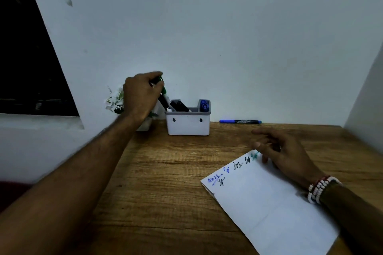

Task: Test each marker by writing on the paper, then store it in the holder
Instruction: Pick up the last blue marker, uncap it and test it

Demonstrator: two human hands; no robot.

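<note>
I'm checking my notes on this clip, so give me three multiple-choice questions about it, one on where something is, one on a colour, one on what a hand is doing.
1. Where does the loose blue marker lie?
A. On the paper
B. On the table by the wall, right of the holder
C. Inside the holder

2. What colour is the marker in the left hand?
A. Green
B. Red
C. Yellow

3. What is the right hand doing?
A. Writing
B. Resting empty at the paper's edge
C. Lifting the holder

Answers: B, it lies flat beyond the holder. A, the green marker shows past the fingers. B, it holds nothing on the paper.
</note>
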